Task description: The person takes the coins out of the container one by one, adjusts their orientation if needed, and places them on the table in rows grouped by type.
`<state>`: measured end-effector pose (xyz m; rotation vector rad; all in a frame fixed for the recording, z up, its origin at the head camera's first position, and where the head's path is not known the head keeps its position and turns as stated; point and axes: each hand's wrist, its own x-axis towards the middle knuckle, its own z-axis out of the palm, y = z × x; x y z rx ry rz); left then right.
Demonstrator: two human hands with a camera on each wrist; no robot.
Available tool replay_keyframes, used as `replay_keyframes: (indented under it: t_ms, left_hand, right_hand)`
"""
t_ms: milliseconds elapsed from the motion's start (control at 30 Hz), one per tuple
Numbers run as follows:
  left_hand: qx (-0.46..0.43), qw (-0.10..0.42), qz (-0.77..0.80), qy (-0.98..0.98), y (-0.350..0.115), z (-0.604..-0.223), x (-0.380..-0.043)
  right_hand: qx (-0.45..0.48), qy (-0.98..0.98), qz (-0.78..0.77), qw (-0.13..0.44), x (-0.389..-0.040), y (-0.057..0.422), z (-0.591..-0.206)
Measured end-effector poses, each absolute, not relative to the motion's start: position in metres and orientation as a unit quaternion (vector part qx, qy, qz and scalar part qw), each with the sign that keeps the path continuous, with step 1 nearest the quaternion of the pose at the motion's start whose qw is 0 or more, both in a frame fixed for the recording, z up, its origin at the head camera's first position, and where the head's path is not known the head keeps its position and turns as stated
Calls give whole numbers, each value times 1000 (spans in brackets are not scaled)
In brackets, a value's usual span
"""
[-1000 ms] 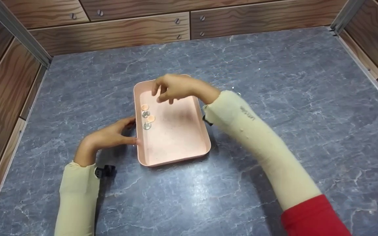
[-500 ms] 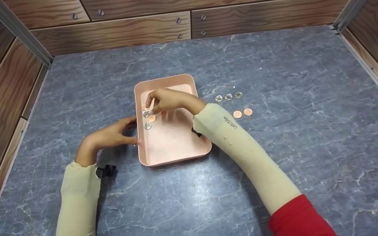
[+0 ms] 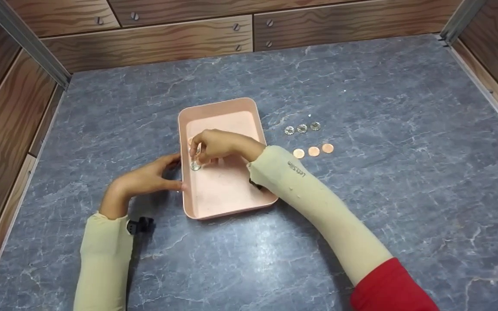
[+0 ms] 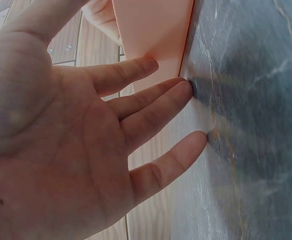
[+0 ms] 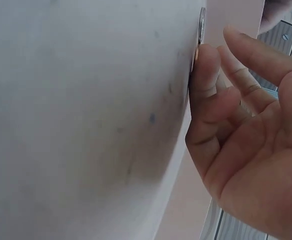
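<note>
A pink rectangular tray point(image 3: 227, 211) lies on the table, with coins along its left inner side. My left hand point(image 3: 145, 179) rests against the tray's left wall, its fingers spread and fairly straight. My right hand point(image 3: 218, 144) reaches down into the tray over these coins, fingers bent. A silver coin point(image 3: 195, 166) shows just below its fingertips; the other coins there are mostly covered. In the right wrist view, a bent finger touches a copper coin point(image 5: 196, 52) beside a silver coin seen edge-on, and the thumb stands apart.
Right of the tray, three silver coins point(image 3: 302, 128) lie in a row on the blue-grey marbled table point(image 3: 383, 129). Three copper coins point(image 3: 314, 151) form another row nearer the right sleeve. Wood-patterned panels point(image 3: 145, 43) border the table at the back and sides.
My right hand has come down from above the tray's far part onto the coins at its left side. My left hand stays at the wall. Coin rows hidden by the right arm now show.
</note>
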<state>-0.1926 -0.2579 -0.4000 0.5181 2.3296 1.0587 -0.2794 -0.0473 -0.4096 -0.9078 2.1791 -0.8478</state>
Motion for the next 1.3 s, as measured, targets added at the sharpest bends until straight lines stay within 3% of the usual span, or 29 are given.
replay_keyframes:
  t_ms: [867, 1300]
  left_hand:
    - [200, 251, 389, 864, -257, -401, -193]
    - [183, 254, 382, 869, -257, -402, -191]
  right_hand:
    - [-369, 874, -203, 242, -273, -58, -412]
    - [-377, 875, -184, 243, -270, -61, -410]
